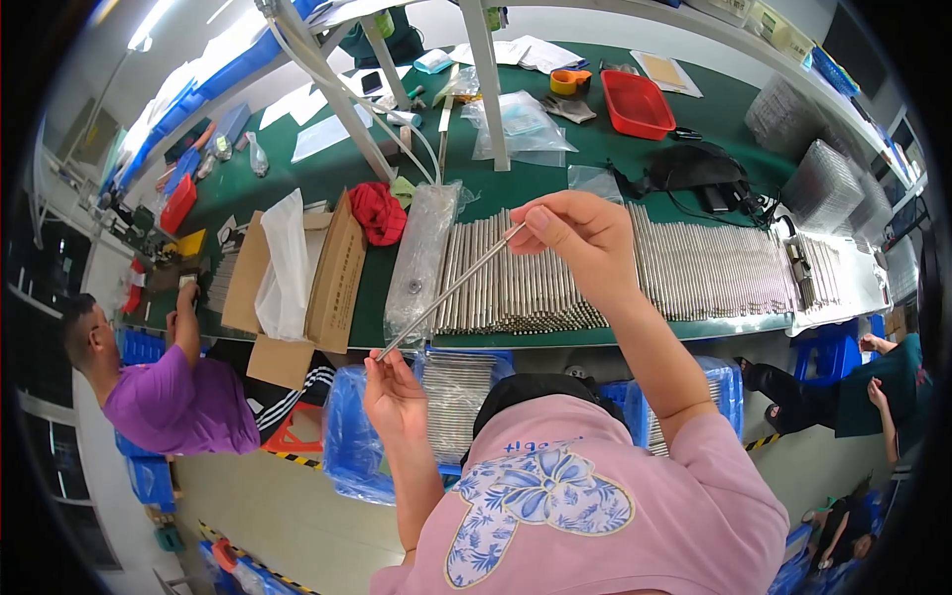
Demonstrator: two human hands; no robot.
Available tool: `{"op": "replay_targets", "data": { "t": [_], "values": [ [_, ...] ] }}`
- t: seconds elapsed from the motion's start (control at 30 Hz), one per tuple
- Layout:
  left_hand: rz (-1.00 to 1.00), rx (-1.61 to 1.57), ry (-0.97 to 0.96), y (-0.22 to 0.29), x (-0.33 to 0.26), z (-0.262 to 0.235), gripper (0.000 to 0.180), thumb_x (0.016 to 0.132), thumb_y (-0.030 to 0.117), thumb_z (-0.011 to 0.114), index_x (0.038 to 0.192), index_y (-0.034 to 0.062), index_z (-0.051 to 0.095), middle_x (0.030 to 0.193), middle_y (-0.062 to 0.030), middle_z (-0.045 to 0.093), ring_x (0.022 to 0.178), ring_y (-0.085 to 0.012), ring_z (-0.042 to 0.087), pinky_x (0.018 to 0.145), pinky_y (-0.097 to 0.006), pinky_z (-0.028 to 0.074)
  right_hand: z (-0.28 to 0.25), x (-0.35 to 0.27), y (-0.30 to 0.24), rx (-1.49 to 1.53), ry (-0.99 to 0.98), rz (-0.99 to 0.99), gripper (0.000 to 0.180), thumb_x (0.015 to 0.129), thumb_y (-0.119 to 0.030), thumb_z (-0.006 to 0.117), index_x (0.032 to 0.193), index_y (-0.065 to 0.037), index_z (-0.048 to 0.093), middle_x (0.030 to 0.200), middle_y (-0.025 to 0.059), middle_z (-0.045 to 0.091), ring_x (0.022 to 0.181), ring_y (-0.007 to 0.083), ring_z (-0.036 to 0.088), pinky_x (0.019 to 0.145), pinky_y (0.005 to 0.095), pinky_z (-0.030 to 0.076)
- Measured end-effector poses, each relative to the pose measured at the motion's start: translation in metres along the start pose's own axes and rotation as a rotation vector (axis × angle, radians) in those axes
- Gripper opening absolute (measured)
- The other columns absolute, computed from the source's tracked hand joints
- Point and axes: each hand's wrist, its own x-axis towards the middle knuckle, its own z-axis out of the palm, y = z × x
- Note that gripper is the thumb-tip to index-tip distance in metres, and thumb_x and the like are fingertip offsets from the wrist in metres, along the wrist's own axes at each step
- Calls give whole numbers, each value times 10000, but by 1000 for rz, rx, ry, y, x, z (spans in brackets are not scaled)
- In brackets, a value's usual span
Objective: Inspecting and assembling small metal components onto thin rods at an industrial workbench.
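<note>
A thin metal rod (451, 291) slants between my two hands, its right end higher than its left. My right hand (580, 238) pinches the upper end between thumb and fingers, above the rows of rods. At the lower end, my left hand (397, 397) grips the rod with its fingertips, near the table's front edge. Many similar metal rods (714, 268) lie side by side in a long row on the green table, partly hidden behind my right hand. A clear plastic-wrapped bundle (421, 263) lies at the row's left end.
An open cardboard box (337, 273) with a white bag stands left of the bundle. Blue plastic-lined crates (347, 426) with rods sit below the table edge. A red tray (637, 104) and a black bag (694, 169) lie farther back. A person in purple (178, 397) works at left.
</note>
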Motion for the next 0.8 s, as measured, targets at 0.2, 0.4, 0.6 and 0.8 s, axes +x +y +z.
{"op": "replay_targets", "data": {
  "t": [0.2,0.4,0.6,0.8],
  "values": [
    [-4,1,0,1,-1,2,177,860,127,454,905,-26,530,889,-78,586,866,-164,571,788,-235,494,0,0,0,8,6,-5,151,814,-81,539,867,53,582,764,82,600,696,117,593,636,222,495],
    [13,34,-7,1,-3,3,183,863,135,449,905,-22,534,891,-80,584,869,-164,570,782,-235,497,-1,-3,0,-18,30,-28,130,804,-70,550,841,50,583,751,75,601,686,111,591,618,210,489],
    [22,44,-16,3,-4,4,183,864,137,449,906,-19,535,890,-80,585,867,-169,572,782,-243,498,-1,-4,2,-60,65,-43,121,806,-67,539,828,42,586,740,91,607,640,127,598,602,227,491],
    [4,30,-23,2,-2,2,176,860,135,455,909,-15,534,892,-80,586,876,-175,572,783,-246,498,-1,-5,5,58,56,-65,127,811,-61,529,874,43,568,774,76,599,706,116,587,627,224,489]
  ]
}}
